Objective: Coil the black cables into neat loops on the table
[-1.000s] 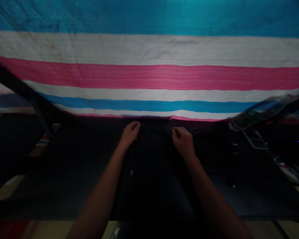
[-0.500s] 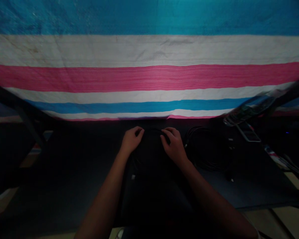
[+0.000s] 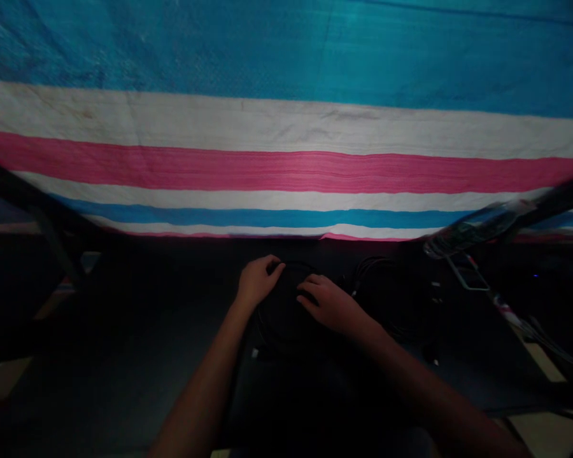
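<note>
Head view: left hand, fingers curled and half closed, rests at the coil's eleven o'clock edge on a black cable coil lying flat on a dark table; too dark to tell whether it pinches a strand. Right hand, open with fingers loosely spread, lies across the coil at two o'clock. Light, flat pressure looks best for keeping the loops together. A second cable coil sits just beside at three o'clock, a white plug at seven o'clock, a plastic pack farther off at two o'clock, and a striped tarp hangs at twelve.
</note>
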`<state>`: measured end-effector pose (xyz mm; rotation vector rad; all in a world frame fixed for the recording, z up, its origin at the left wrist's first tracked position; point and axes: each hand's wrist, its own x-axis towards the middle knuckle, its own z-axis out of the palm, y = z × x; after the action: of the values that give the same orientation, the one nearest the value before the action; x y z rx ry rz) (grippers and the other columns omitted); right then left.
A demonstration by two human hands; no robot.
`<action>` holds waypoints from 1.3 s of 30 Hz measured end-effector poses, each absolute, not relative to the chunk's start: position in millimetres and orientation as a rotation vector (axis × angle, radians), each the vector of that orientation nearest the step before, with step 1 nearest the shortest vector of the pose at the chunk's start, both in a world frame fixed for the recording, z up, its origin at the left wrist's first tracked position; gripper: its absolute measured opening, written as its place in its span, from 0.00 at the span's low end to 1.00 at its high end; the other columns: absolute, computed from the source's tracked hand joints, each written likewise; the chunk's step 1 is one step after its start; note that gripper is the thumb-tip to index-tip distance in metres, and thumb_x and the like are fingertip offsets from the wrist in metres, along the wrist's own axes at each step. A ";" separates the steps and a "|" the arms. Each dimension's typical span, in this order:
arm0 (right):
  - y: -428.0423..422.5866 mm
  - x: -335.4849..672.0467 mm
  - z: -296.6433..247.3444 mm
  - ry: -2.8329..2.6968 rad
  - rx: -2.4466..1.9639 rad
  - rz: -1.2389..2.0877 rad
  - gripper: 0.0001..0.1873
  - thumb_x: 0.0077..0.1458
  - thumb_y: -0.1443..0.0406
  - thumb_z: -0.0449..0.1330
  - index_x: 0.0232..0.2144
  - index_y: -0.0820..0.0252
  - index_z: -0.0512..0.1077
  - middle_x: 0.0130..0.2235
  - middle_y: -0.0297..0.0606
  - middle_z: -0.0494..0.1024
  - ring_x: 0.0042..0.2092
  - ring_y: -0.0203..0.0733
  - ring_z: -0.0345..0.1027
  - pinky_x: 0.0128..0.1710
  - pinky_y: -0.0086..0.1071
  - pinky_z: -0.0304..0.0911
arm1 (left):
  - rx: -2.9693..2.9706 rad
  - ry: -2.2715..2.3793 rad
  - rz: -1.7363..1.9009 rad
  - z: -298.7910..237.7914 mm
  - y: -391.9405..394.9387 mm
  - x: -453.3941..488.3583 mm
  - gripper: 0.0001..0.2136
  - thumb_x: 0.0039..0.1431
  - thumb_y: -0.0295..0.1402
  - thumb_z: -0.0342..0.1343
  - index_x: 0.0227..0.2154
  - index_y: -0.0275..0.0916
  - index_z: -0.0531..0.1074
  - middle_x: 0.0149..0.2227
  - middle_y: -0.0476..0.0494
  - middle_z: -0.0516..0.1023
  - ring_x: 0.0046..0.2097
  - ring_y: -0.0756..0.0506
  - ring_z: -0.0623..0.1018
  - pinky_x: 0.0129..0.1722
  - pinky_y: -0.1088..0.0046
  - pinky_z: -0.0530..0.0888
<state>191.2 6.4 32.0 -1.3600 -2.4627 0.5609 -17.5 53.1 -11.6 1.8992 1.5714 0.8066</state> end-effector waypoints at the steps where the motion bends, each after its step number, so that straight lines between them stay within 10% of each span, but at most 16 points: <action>1: 5.6 190.9 28.5 -2.441 -1.383 0.535 0.10 0.61 0.65 0.60 0.44 0.58 0.78 0.45 0.46 0.77 0.47 0.50 0.71 0.50 0.45 0.68 | 1.900 1.577 0.802 -11.3 53.1 -16.5 0.09 0.63 0.41 0.56 0.37 0.44 0.79 0.37 0.44 0.83 0.38 0.41 0.80 0.35 0.68 0.70; 24: 33.2 209.9 3.7 -2.012 -1.491 0.505 0.18 0.62 0.62 0.56 0.50 0.65 0.76 0.47 0.50 0.78 0.47 0.50 0.74 0.48 0.42 0.67 | 2.001 1.705 0.824 -7.5 63.8 -52.5 0.10 0.63 0.41 0.57 0.35 0.41 0.77 0.30 0.46 0.79 0.32 0.44 0.76 0.34 0.69 0.68; 31: -49.2 243.2 28.6 -1.995 -2.104 0.908 0.19 0.62 0.55 0.56 0.24 0.60 0.73 0.25 0.41 0.76 0.27 0.44 0.71 0.27 0.35 0.57 | 2.165 1.728 0.806 -17.3 68.3 -45.0 0.09 0.64 0.38 0.57 0.34 0.39 0.78 0.35 0.42 0.81 0.39 0.41 0.77 0.42 0.64 0.71; 39: -35.6 201.8 -15.7 -1.771 -1.976 0.500 0.19 0.59 0.58 0.60 0.47 0.68 0.71 0.46 0.54 0.73 0.45 0.54 0.71 0.45 0.43 0.66 | 2.167 1.611 0.890 -21.6 68.9 -35.6 0.06 0.63 0.36 0.57 0.36 0.41 0.78 0.36 0.44 0.82 0.39 0.42 0.78 0.42 0.64 0.71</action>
<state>201.8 -35.6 -15.7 -1.9763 -1.7711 0.4996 -35.6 68.9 -21.6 2.1673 1.6113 0.8905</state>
